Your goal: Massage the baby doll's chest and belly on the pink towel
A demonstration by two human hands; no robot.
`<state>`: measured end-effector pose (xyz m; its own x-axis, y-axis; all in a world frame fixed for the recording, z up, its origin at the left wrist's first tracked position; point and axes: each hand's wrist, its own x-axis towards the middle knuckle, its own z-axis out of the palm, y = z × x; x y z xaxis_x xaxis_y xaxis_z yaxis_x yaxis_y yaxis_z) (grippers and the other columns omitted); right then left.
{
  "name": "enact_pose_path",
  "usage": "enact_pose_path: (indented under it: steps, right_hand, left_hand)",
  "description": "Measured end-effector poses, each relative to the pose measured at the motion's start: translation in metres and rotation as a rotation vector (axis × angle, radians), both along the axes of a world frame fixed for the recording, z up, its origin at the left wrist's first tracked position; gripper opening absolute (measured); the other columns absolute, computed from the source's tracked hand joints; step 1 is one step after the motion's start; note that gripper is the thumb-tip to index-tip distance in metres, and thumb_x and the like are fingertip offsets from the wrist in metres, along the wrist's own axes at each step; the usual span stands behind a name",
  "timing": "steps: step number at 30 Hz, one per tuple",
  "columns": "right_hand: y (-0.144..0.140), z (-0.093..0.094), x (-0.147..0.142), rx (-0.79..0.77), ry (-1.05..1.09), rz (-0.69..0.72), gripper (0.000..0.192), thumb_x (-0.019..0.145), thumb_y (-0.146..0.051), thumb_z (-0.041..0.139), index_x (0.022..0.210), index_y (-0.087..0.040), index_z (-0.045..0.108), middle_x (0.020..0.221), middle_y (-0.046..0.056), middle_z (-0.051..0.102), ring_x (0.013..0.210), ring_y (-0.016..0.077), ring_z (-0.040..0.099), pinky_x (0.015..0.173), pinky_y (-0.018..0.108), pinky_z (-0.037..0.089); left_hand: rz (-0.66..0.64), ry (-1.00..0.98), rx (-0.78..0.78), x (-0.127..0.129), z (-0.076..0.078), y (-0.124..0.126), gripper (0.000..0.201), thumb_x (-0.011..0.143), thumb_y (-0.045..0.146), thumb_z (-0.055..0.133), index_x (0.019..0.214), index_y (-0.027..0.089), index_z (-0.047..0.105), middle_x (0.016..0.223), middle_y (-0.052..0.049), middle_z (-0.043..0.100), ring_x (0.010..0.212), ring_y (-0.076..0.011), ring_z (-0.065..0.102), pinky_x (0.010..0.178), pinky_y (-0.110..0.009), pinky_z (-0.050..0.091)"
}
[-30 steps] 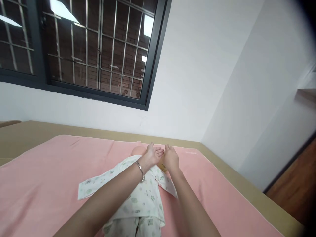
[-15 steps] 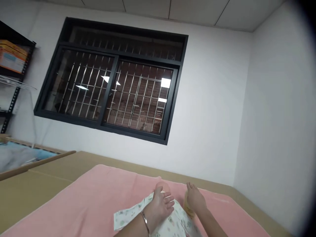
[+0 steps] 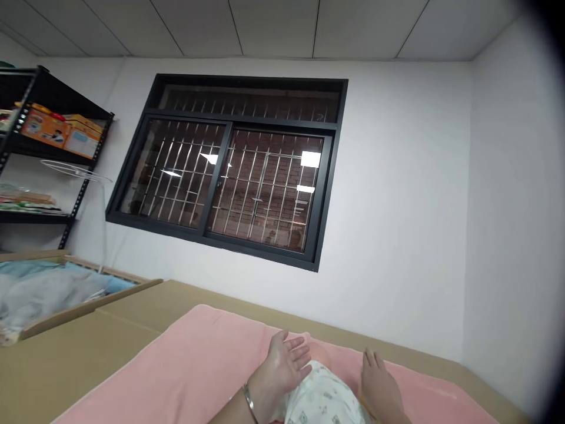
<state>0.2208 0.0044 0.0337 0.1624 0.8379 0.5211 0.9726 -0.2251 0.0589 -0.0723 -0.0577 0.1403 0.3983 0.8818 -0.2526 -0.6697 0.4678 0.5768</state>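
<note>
The left hand (image 3: 285,359) is open, with its fingers (image 3: 299,353) spread and flat. It holds nothing. It rests at the top of a little white printed garment (image 3: 320,400), and a thin bracelet (image 3: 249,403) sits on its wrist. The right hand (image 3: 379,386) is open too, fingers straight, holding nothing, just beside the right side of the same garment. Something small and yellowish peeks out under the right hand, too hidden to tell what it is.

The garment lies on a pink blanket (image 3: 194,359), near the blanket's far edge. A round skin-coloured shape (image 3: 318,354) shows between the two hands, just past the garment. The blanket covers a tan bed (image 3: 110,330).

Behind the bed is a white wall with a dark barred window (image 3: 238,176). A black shelf rack (image 3: 39,153) with boxes stands at the far left.
</note>
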Motion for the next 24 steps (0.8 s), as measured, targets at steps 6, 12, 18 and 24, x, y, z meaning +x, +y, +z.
enact_pose_path:
  steps: [6,12,18,24]
  right_hand:
    - [-0.005,0.005,-0.008,-0.027,-0.061,-0.096,0.064,0.084,-0.004,0.029,0.146,-0.017,0.037,0.153,0.008,0.034,0.141,0.0232,0.027,0.093,0.038,0.044]
    - [0.001,0.002,-0.007,0.006,-0.063,-0.114,0.061,0.086,-0.005,0.029,0.145,-0.015,0.04,0.152,0.008,0.036,0.141,0.0235,0.027,0.095,0.035,0.041]
    - [-0.018,0.018,-0.009,0.04,-0.039,-0.053,0.057,0.089,-0.008,0.028,0.144,-0.01,0.04,0.149,0.015,0.039,0.139,0.0266,0.029,0.099,0.04,0.035]
    - [-0.027,0.027,-0.009,0.049,0.0,-0.011,0.053,0.093,-0.014,0.028,0.146,-0.008,0.036,0.149,0.016,0.039,0.138,0.0295,0.028,0.102,0.044,0.028]
  left_hand:
    - [-0.035,0.024,-0.056,0.006,-0.009,0.013,0.052,0.086,0.043,0.046,0.128,0.012,0.049,0.131,-0.017,0.055,0.12,-0.0301,0.053,0.091,-0.039,0.047]
    - [-0.067,0.105,-0.115,0.026,-0.02,0.04,0.041,0.086,0.043,0.045,0.114,0.014,0.056,0.106,-0.013,0.065,0.09,-0.0271,0.063,0.077,-0.036,0.051]
    - [-0.075,0.071,-0.163,0.051,-0.005,0.059,0.028,0.089,0.033,0.045,0.106,0.013,0.055,0.09,-0.013,0.065,0.079,-0.0239,0.066,0.072,-0.036,0.052]
    - [-0.134,-0.02,-0.17,0.061,0.018,0.072,0.027,0.089,0.029,0.045,0.109,0.014,0.056,0.107,-0.017,0.064,0.099,-0.0277,0.066,0.081,-0.039,0.055]
